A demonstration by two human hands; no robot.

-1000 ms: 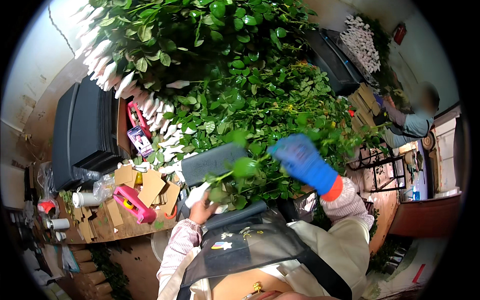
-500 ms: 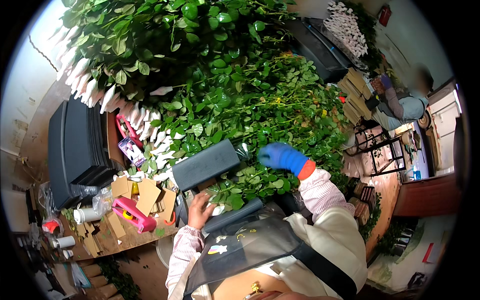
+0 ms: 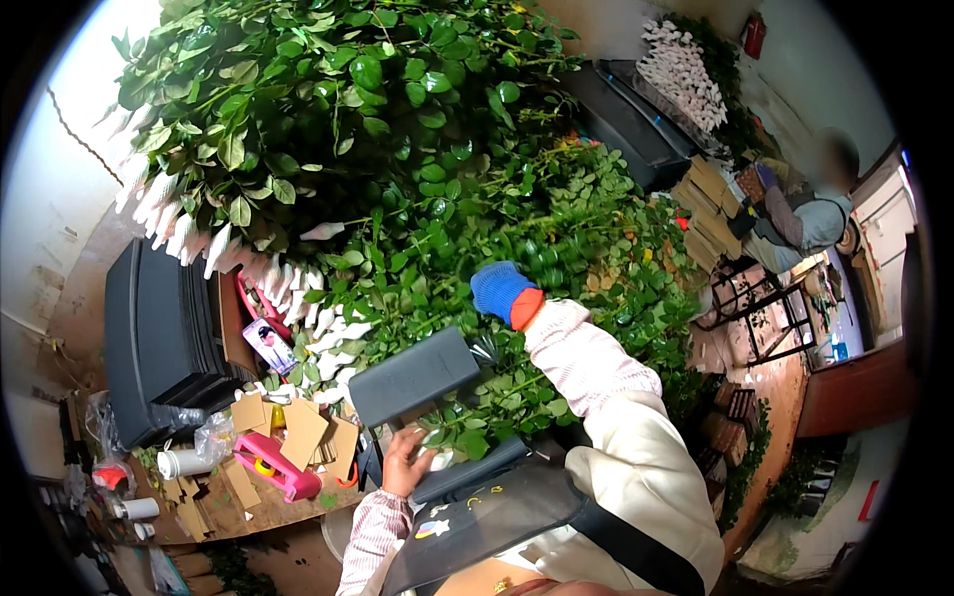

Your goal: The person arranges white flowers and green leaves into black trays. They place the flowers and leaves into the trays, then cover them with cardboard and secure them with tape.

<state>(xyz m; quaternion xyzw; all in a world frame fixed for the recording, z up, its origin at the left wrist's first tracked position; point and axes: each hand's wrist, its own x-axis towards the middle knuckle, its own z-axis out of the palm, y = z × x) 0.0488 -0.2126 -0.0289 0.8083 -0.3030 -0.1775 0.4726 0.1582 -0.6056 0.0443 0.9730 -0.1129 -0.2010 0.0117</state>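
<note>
I am reaching my blue-gloved right hand (image 3: 502,291) into the leafy green stems (image 3: 556,238), fingers hidden so their grip is unclear; my bare left hand (image 3: 405,459) is clasping the flat dark grey tray (image 3: 412,375), best kept level.

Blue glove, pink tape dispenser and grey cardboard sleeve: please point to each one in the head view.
blue glove (image 3: 500,289), head view, on the back of the gloved right hand.
pink tape dispenser (image 3: 278,466), head view, on its body.
grey cardboard sleeve (image 3: 413,376), head view, on its flat face.
</note>
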